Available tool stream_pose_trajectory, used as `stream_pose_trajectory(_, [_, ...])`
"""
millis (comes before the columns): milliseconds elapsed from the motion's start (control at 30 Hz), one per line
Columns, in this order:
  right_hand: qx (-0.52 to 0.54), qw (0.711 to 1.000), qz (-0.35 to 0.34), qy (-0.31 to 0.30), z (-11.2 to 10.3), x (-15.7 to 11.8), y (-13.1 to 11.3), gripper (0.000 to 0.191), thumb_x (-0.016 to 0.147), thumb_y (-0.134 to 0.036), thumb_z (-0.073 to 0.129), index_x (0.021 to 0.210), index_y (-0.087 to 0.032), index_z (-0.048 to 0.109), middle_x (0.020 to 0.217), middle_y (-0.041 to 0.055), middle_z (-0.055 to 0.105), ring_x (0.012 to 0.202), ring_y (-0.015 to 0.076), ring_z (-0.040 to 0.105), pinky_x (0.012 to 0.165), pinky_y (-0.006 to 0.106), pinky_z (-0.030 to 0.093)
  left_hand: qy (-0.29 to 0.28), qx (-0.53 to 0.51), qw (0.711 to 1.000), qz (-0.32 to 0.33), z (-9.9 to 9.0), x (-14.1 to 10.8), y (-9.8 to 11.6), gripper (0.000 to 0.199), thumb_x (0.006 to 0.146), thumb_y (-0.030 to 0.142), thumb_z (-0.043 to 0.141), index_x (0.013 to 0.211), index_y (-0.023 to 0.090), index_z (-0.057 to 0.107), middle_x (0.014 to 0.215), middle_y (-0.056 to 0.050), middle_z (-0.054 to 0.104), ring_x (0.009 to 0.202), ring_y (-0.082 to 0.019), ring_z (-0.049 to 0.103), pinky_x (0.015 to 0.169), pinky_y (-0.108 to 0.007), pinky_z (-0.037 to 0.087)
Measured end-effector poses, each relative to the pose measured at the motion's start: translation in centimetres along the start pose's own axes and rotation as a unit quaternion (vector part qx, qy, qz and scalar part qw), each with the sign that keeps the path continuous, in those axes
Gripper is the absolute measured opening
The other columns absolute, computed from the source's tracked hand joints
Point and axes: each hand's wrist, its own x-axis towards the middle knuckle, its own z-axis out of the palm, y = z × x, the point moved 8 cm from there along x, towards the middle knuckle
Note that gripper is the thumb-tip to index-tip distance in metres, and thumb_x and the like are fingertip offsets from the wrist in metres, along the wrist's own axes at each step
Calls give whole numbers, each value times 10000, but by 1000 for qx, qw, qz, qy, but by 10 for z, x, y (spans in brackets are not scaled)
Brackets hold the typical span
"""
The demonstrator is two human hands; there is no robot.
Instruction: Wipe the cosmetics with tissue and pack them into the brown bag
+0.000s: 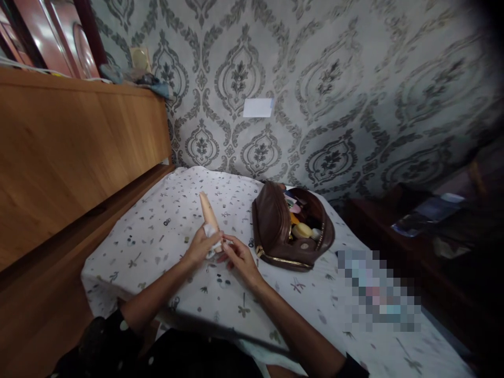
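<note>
A long, narrow beige tube-like item (pixel 209 210) points away from me over the white printed cloth; its exact kind is not clear. My left hand (pixel 200 245) is closed around a crumpled white tissue (pixel 210 230), which wraps the near part of the beige item. On the other side, my right hand (pixel 243 262) has its fingers bent, with thumb and forefinger pinched at the item's near end. Fingers partly hide that end. To the right of both hands stands an open brown zip bag (pixel 271 223) with several small things inside, among them a round yellowish one (pixel 302 230).
The printed cloth (pixel 137 231) covers the surface in front of me. A wooden cabinet (pixel 86 131) borders it on the left, and a patterned wall (pixel 240 47) rises behind. At right lie a blurred-out item (pixel 378 291) and a clear plastic bottle (pixel 429 215).
</note>
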Motion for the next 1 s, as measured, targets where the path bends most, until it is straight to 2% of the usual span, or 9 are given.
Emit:
stream_pose_trajectory(100, [-32,997,-35,55,-8,3,-11,379,744,-447,734,1038,-212,686,683,-11,628,569,136,590,436,209,378,4,186,980,70,-16,-1,24,329,709,423,733,835,204,523,651,41,564,573,-132,520,554,-229,378])
stream_pose_trajectory(200, [-17,996,-37,77,-5,10,-18,406,721,-476,743,1012,-203,670,747,-13,616,553,120,564,434,211,385,-8,366,922,124,-19,-8,41,234,746,355,706,854,223,545,720,27,581,613,-159,517,589,-243,347])
stream_pose_trajectory(267, [18,996,-19,81,1,15,-17,403,714,-520,735,926,-187,655,742,-13,609,517,101,523,436,211,381,-19,421,894,150,-16,-14,45,220,746,349,709,867,234,565,809,3,610,691,-189,548,625,-253,352])
stream_pose_trajectory(333, [64,994,-1,86,6,18,-14,401,719,-548,724,832,-173,638,710,-10,603,515,91,492,457,211,382,-25,434,887,158,-14,-18,43,228,746,374,715,876,239,585,843,-11,621,739,-211,564,650,-259,361])
stream_pose_trajectory(533, [207,975,76,34,18,18,1,397,644,-504,806,796,-180,637,680,-3,638,531,95,492,486,216,378,-44,316,942,108,-21,-12,34,305,891,457,503,765,201,610,694,1,612,672,-179,556,667,-252,391])
stream_pose_trajectory(700, [267,956,121,7,18,15,8,392,644,-476,820,823,-178,639,702,-6,640,517,80,475,457,199,356,-16,118,993,-8,-30,-3,13,412,801,553,577,654,168,579,601,14,566,609,-144,523,589,-233,413])
stream_pose_trajectory(800, [269,956,112,22,13,16,7,374,655,-477,811,815,-191,630,713,-11,633,528,87,473,464,209,373,25,14,994,-110,-30,-7,-5,410,755,562,648,715,157,602,575,21,565,531,-123,533,484,-211,397])
stream_pose_trajectory(900, [264,960,85,41,8,16,2,352,672,-474,803,812,-208,621,702,-19,607,552,98,477,487,218,392,12,-79,975,-207,-22,-17,-18,442,810,599,591,848,159,595,578,-3,604,427,-121,545,333,-177,269])
stream_pose_trajectory(1000, [251,966,41,54,4,18,-4,347,681,-485,799,813,-215,625,715,-18,600,579,103,485,519,225,413,2,-146,960,-238,-16,-23,-18,464,875,622,486,928,167,560,662,-47,665,428,-132,601,289,-151,216])
